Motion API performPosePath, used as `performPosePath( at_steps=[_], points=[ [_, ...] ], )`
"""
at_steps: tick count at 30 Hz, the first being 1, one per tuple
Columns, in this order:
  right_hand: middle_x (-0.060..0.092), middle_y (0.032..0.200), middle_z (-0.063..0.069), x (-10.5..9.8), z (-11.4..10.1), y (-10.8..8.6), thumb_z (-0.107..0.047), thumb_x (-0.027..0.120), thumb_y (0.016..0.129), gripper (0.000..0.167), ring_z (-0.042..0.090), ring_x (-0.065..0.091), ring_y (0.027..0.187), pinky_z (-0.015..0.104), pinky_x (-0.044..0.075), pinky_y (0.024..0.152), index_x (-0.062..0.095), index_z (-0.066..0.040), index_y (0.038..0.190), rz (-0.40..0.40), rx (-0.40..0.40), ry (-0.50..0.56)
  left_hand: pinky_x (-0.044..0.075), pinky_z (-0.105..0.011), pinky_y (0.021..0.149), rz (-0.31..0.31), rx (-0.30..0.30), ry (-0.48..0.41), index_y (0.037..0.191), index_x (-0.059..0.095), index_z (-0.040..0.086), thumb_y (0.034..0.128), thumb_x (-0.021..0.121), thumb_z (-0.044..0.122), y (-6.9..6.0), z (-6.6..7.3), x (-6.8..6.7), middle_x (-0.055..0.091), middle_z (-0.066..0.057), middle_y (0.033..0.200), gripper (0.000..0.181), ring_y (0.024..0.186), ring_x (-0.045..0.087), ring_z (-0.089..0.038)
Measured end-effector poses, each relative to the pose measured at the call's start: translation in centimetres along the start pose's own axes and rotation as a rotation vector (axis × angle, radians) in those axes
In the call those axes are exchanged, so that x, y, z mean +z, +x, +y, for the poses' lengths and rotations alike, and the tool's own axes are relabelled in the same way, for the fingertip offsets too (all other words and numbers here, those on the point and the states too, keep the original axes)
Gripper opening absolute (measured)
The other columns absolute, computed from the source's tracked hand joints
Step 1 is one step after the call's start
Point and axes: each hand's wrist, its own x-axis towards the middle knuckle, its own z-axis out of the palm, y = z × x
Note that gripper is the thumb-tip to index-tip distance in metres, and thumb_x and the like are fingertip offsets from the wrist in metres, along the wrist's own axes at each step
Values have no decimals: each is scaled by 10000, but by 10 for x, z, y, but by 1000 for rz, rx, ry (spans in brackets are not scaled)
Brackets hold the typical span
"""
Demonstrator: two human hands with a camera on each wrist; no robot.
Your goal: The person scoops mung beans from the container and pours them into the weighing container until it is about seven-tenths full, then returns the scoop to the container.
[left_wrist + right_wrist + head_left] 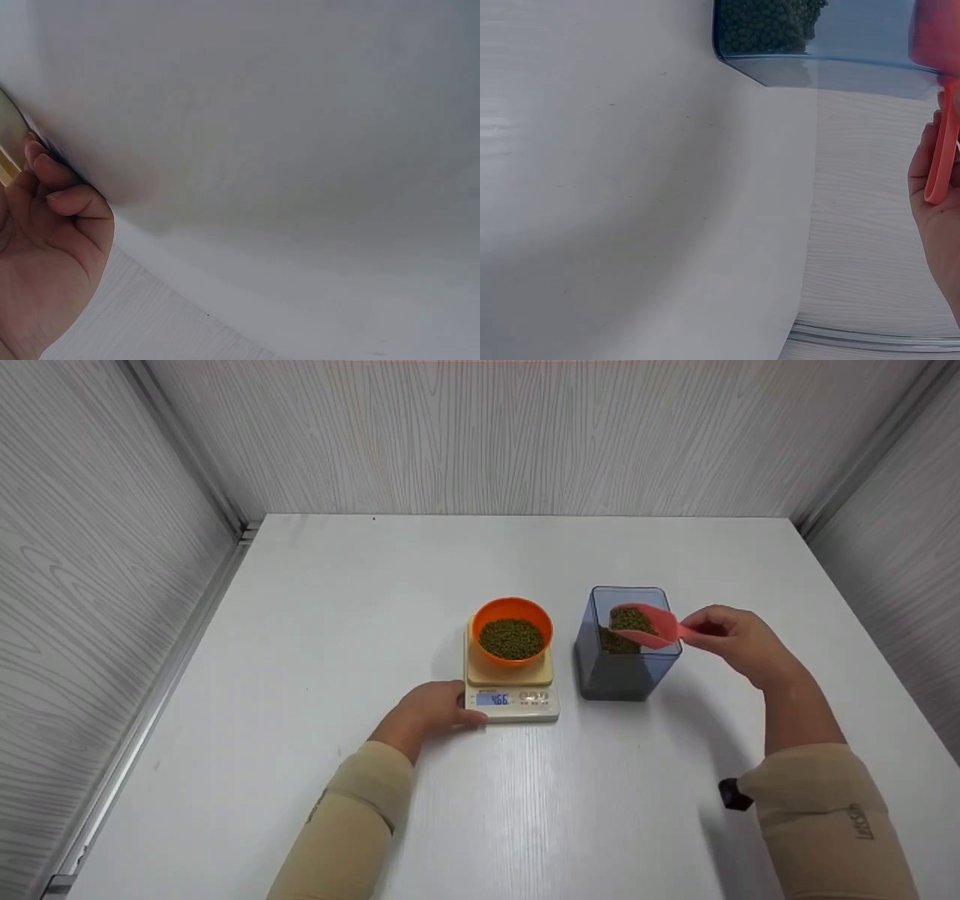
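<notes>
A cream kitchen scale (517, 711) with a lit display carries an orange bowl (512, 604) of small green beans (511, 639). My left hand (433, 709) grips the scale's front left corner, thumb along the front edge; curled fingers of the left hand (56, 240) show at the scale's edge in the left wrist view. To the right stands a clear bluish container (619, 679) with beans inside. My right hand (742, 645) pinches the handle of a pink scoop (664, 626), which holds beans over the container's opening. The right wrist view shows the scoop's handle (941, 165) against the palm.
The white table (337, 607) has grey wood-grain panels (480, 435) behind it and at both sides. A small black object (735, 795) is at the right sleeve's edge.
</notes>
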Motion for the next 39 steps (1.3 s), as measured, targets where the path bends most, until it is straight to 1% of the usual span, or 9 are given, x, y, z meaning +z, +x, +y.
performPosePath(
  at_steps=[4,7,11,15,21,26,31,36,39],
  points=[
    [575,980,46,1,0,0,-312,634,854,317,199,504,875,214,471,716,622,-82,1072,-9,13,9,336,-392,1008,-3,-9,-3,1068,599,227,732,681,534,-1,1,0,598,14,1119,463,1089,505,-199],
    [572,980,49,0,-2,0,-317,634,853,309,201,497,878,232,475,721,623,-96,1070,-14,18,-28,331,-393,1013,1,-5,-11,1075,604,231,731,684,529,-1,1,0,599,22,1128,462,1104,504,-194],
    [572,995,59,-1,-6,1,-314,627,860,301,208,491,890,248,477,734,625,-100,1071,-20,24,-69,335,-387,1011,0,8,2,1079,603,226,731,681,534,0,0,0,601,20,1123,471,1094,510,-193],
    [570,995,52,-3,-13,2,-318,623,862,295,206,489,890,232,474,727,625,-109,1069,-11,29,-84,336,-388,1012,-12,12,22,1088,596,216,739,667,544,1,0,0,598,8,1129,484,1099,508,-202],
    [568,971,33,1,-34,6,-274,619,871,240,195,495,861,211,466,696,632,-112,1048,12,-41,-100,334,-394,1012,-17,6,9,1098,597,215,742,667,539,0,1,-2,596,6,1139,487,1102,506,-205],
    [556,983,32,11,-56,11,-246,611,879,227,194,484,864,218,456,681,632,-105,1057,-4,-73,-144,349,-385,996,-10,13,7,1071,601,228,730,673,548,0,0,0,603,19,1109,473,1060,518,-190],
    [561,987,27,22,-76,18,-227,613,879,206,198,494,869,279,463,710,635,-109,1047,-34,-93,-215,349,-392,996,-2,9,4,1064,604,232,728,677,543,-1,0,0,607,20,1100,464,1060,519,-193],
    [567,967,59,32,-90,23,-175,624,870,186,215,504,865,339,469,741,646,-75,1025,-60,-124,-278,352,-396,994,-6,1,3,1051,605,226,727,679,543,-1,1,-1,606,24,1070,459,1032,518,-190],
    [569,949,79,38,-95,26,-131,627,863,171,220,513,855,369,472,753,650,-51,1012,-67,-157,-326,355,-395,991,-15,-2,-2,1049,606,229,730,680,537,-1,2,-2,606,30,1052,450,1012,517,-188]
  ],
)
